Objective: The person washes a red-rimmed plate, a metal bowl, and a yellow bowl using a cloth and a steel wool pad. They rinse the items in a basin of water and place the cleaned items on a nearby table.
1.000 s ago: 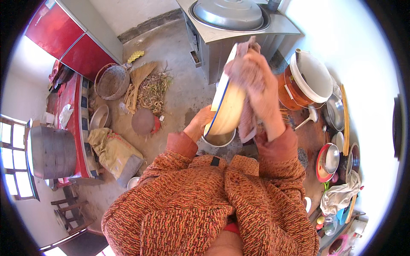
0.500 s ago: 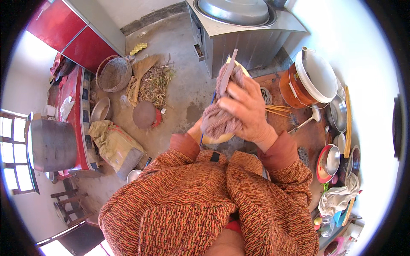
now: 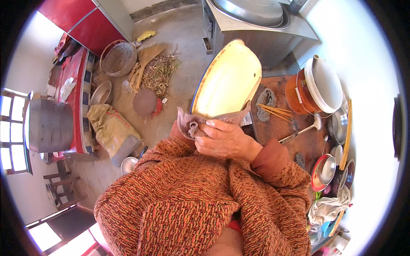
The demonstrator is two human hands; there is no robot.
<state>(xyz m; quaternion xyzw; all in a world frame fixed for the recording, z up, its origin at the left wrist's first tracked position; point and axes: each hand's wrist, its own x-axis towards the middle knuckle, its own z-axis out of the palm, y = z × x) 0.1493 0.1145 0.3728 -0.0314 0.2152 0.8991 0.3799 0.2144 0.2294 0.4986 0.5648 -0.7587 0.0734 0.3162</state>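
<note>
A pale yellow enamel basin (image 3: 228,81) with a blue rim and rusty chips stands tilted up in front of me, its inside facing me. A greyish-mauve cloth (image 3: 186,123) is draped over its near edge. My right hand (image 3: 224,138) is closed on this cloth, fingers bent and pressing it against the basin's near rim. My left hand is hidden behind the cloth and basin; only its brown cuff shows, so its fingers cannot be made out.
To the right, a brown board (image 3: 273,123) carries chopsticks (image 3: 277,112), a ladle (image 3: 303,129) and a grey rag (image 3: 267,98). An orange bucket (image 3: 296,91) stands beyond. Ahead is a metal stove (image 3: 256,45). Leftward lie a wicker basket (image 3: 118,59), plant scraps (image 3: 160,74) and a sack (image 3: 113,132).
The basin has swung from nearly edge-on to show its inside. My right hand and the cloth have moved down toward me, from its upper part to the near rim.
</note>
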